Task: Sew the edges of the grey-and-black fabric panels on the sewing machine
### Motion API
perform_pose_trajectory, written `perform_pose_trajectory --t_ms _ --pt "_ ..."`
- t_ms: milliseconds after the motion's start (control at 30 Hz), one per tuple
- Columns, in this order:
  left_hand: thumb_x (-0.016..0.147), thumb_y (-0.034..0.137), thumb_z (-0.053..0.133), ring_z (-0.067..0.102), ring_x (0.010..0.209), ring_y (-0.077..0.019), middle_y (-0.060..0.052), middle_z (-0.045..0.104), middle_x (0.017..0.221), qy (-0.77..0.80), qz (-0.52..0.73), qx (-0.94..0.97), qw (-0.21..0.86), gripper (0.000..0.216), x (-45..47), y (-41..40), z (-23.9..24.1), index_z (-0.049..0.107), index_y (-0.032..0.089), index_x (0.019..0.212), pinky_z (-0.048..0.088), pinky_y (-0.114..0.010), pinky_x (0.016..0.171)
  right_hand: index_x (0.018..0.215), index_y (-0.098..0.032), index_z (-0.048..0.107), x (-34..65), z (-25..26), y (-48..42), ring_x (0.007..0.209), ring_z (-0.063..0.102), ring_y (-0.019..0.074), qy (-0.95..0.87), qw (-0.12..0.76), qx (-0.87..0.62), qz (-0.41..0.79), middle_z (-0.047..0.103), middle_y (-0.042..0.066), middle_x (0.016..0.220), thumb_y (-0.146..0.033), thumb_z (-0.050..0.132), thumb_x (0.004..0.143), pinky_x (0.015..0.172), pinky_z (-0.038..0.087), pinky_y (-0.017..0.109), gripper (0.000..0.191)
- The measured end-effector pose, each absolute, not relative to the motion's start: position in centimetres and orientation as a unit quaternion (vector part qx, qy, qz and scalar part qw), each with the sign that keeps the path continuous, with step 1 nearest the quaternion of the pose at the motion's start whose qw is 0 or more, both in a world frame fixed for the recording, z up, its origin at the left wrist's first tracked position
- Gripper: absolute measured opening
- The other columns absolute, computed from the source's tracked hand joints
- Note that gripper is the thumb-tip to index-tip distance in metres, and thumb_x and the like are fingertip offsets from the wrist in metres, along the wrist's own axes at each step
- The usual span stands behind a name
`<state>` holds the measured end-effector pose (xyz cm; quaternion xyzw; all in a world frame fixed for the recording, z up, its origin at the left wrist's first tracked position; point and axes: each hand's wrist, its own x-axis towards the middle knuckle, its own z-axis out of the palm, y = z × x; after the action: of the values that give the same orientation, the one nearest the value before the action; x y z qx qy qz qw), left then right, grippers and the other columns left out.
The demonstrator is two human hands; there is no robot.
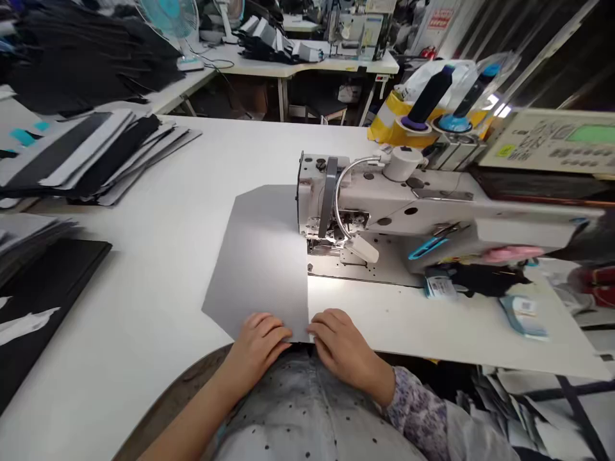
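Note:
A flat grey fabric panel [262, 256] with angled corners lies on the white table, its right edge running under the head of a sewing machine [327, 198]. My left hand [262, 346] holds the panel's near edge, fingers curled on top and the thumb hidden. My right hand [343, 349] grips the near right corner with bent fingers, just beside the left. The machine's needle area is partly hidden behind a small white lamp [362, 248] on a bent metal hose.
Stacked black and grey pieces [96, 153] lie on the left, with a black folded piece [52, 288] nearer me. Blue-handled snips [427, 246] rest on the machine arm. Thread cones [427, 99] and a control panel [552, 141] stand behind. Fabric pieces [528, 410] lie below the table's right side.

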<state>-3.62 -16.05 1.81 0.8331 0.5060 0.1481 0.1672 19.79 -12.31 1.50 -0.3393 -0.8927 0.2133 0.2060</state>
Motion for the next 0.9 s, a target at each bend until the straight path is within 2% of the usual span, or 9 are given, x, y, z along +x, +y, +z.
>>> perform_pose_trajectory --t_ms 133,267,400,533,667,800,900 --pt "0.094 0.029 0.05 0.055 0.094 -0.0176 -0.002 0.065 0.097 0.504 0.16 0.832 0.171 0.017 -3.7 -15.9 2.1 0.065 0.025 0.1 0.043 -0.035 0.086 0.102 -0.02 0.061 19.9 0.8 -13.5 0.091 0.055 0.0197 -0.903 0.203 -0.334 0.176 0.062 0.006 0.094 -0.025 0.054 0.093 0.085 0.044 0.037 0.013" --pt "0.095 0.029 0.047 0.056 0.087 -0.0167 -0.001 0.066 0.091 0.526 0.148 0.819 0.177 0.019 -3.4 -15.4 2.7 0.066 0.025 0.095 0.044 -0.034 0.081 0.086 -0.019 0.062 18.7 0.3 -12.9 0.079 0.053 0.0161 -0.886 0.218 -0.368 0.181 0.06 0.003 0.08 -0.021 0.051 0.095 0.079 0.041 0.032 0.014" --pt "0.093 0.029 0.05 0.057 0.08 -0.0171 -0.001 0.064 0.084 0.577 0.091 0.79 0.185 0.018 -2.5 -14.5 3.4 0.065 0.023 0.086 0.045 -0.031 0.07 0.072 -0.018 0.056 17.7 0.7 -12.4 0.071 0.049 0.016 -0.863 0.203 -0.432 0.163 0.055 0.001 0.072 -0.019 0.055 0.089 0.07 0.036 0.03 0.018" --pt "0.092 0.019 0.048 0.058 0.079 -0.0165 -0.001 0.066 0.091 0.546 0.081 0.819 0.156 0.018 -2.1 -14.7 3.1 0.065 0.023 0.092 0.046 -0.031 0.068 0.078 -0.018 0.057 17.6 0.6 -12.4 0.071 0.048 0.0153 -0.874 0.193 -0.42 0.151 0.055 0.001 0.074 -0.018 0.054 0.091 0.068 0.034 0.03 0.013" --pt "0.09 0.007 0.043 0.06 0.094 -0.0188 -0.004 0.068 0.107 0.466 0.147 0.87 0.059 0.033 -2.6 -16.0 2.1 0.064 0.022 0.111 0.047 -0.037 0.088 0.092 -0.018 0.062 18.5 0.3 -12.9 0.076 0.05 0.0163 -0.907 0.187 -0.357 0.122 0.058 0.003 0.078 -0.018 0.048 0.095 0.073 0.036 0.031 0.014" --pt "0.092 0.01 0.043 0.06 0.096 -0.018 -0.003 0.069 0.108 0.453 0.174 0.874 0.025 0.031 -3.0 -15.3 1.4 0.065 0.022 0.111 0.044 -0.039 0.098 0.104 -0.017 0.063 18.9 0.5 -12.3 0.08 0.051 0.018 -0.918 0.181 -0.343 0.089 0.06 0.006 0.084 -0.019 0.047 0.096 0.076 0.037 0.033 0.019" --pt "0.094 0.016 0.044 0.06 0.098 -0.0191 -0.004 0.07 0.108 0.476 0.175 0.862 0.021 0.028 -2.8 -11.8 0.9 0.066 0.022 0.11 0.045 -0.041 0.098 0.103 -0.017 0.065 18.2 0.6 -9.5 0.08 0.051 0.019 -0.91 0.164 -0.375 0.064 0.061 0.007 0.086 -0.023 0.048 0.096 0.075 0.038 0.034 0.02"
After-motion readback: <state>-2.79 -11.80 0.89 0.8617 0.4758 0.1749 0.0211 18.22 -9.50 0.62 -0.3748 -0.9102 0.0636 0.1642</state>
